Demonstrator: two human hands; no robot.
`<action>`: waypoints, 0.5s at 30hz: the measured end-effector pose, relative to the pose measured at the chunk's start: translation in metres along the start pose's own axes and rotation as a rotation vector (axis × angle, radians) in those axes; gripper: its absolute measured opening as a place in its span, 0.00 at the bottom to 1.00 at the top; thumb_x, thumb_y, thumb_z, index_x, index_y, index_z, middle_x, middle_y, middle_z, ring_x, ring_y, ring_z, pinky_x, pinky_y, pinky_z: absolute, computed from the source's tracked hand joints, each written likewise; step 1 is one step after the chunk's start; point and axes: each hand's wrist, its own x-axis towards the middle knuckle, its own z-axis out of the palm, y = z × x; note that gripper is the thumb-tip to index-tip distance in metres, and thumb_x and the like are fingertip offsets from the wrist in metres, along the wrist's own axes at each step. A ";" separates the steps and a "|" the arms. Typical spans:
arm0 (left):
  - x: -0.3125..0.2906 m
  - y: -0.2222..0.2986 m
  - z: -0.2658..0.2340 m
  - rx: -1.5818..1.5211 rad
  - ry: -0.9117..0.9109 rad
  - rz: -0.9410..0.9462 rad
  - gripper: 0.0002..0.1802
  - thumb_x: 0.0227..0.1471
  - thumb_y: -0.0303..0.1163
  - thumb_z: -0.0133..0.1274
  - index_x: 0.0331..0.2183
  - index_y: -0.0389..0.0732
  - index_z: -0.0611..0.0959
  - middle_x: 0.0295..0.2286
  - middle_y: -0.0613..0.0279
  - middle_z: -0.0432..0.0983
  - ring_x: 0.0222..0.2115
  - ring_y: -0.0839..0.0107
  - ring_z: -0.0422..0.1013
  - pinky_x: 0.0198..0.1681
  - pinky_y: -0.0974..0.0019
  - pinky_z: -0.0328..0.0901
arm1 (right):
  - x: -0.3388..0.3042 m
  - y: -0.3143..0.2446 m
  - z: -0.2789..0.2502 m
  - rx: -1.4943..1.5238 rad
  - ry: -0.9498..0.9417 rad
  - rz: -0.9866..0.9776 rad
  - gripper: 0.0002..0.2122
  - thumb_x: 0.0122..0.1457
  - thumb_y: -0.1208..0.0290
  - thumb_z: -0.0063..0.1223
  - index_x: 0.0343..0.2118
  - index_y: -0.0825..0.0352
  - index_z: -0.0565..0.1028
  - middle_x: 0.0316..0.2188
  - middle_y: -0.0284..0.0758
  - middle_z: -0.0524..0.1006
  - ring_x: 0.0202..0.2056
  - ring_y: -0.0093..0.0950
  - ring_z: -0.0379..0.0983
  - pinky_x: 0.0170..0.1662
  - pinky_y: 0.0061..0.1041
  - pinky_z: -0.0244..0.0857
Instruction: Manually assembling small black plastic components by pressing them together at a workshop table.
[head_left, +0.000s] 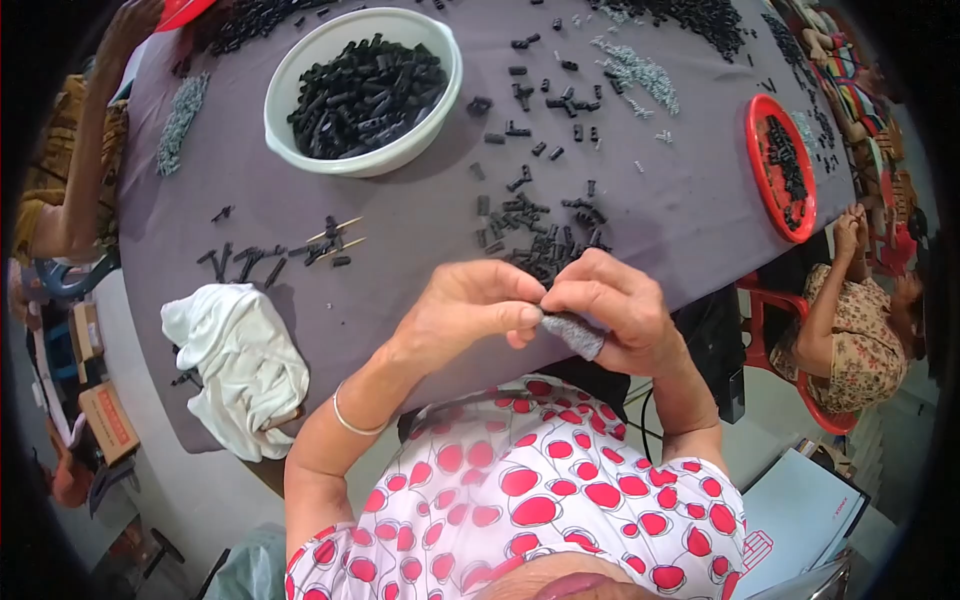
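Right hand (632, 312) closed on a grey cloth (574, 336), left hand (468, 306) in a pinch at its tip, near black pieces (548, 252).

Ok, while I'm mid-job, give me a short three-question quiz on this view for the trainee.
1. True or false: the crumpled white cloth lies on the person's left side of the grey cloth-covered table.

2. What fills much of the round white plastic bowl?
A. Folded towels
B. Small black parts
C. Yellow sticks

3. How do the left hand and the right hand stand to each other: fingertips close together or wide apart?

Key:
1. True.
2. B.
3. Close together, in front of a loose heap of black parts.
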 end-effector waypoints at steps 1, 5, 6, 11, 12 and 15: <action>-0.001 0.000 0.000 0.003 0.001 -0.019 0.11 0.50 0.25 0.58 0.37 0.30 0.79 0.27 0.59 0.77 0.27 0.75 0.72 0.32 0.73 0.69 | 0.000 -0.001 0.001 -0.021 0.003 -0.021 0.13 0.41 0.81 0.58 0.34 0.69 0.75 0.28 0.38 0.73 0.30 0.36 0.72 0.32 0.30 0.67; -0.002 0.008 0.002 0.141 -0.010 -0.069 0.11 0.51 0.28 0.57 0.36 0.32 0.80 0.27 0.60 0.77 0.26 0.75 0.73 0.32 0.72 0.70 | -0.002 0.005 -0.002 -0.024 -0.021 -0.079 0.13 0.42 0.82 0.57 0.35 0.70 0.74 0.28 0.38 0.73 0.29 0.36 0.72 0.33 0.31 0.67; -0.001 0.008 0.001 0.139 -0.015 -0.071 0.11 0.51 0.28 0.57 0.36 0.32 0.80 0.27 0.60 0.77 0.26 0.75 0.73 0.32 0.72 0.70 | -0.003 0.007 -0.002 -0.027 -0.022 -0.074 0.13 0.42 0.82 0.57 0.35 0.70 0.74 0.28 0.38 0.73 0.29 0.36 0.72 0.33 0.31 0.67; 0.000 0.007 0.002 0.143 -0.010 -0.128 0.10 0.52 0.28 0.56 0.35 0.33 0.80 0.28 0.60 0.78 0.26 0.75 0.73 0.32 0.71 0.70 | 0.000 0.020 -0.022 -0.031 0.107 0.143 0.10 0.44 0.80 0.59 0.32 0.68 0.75 0.26 0.36 0.74 0.29 0.33 0.73 0.33 0.27 0.67; -0.001 0.006 0.002 0.141 -0.010 -0.129 0.10 0.52 0.28 0.56 0.35 0.33 0.80 0.28 0.60 0.78 0.26 0.75 0.73 0.32 0.71 0.70 | -0.001 0.029 -0.024 -0.091 0.237 0.311 0.09 0.46 0.80 0.57 0.33 0.69 0.75 0.26 0.37 0.74 0.28 0.33 0.73 0.33 0.25 0.67; 0.001 0.007 0.003 0.143 0.002 -0.104 0.10 0.51 0.28 0.56 0.35 0.33 0.80 0.28 0.59 0.78 0.27 0.75 0.73 0.32 0.71 0.70 | 0.011 0.050 -0.029 -0.367 0.366 0.397 0.08 0.47 0.80 0.56 0.32 0.69 0.74 0.23 0.39 0.71 0.24 0.34 0.70 0.29 0.27 0.65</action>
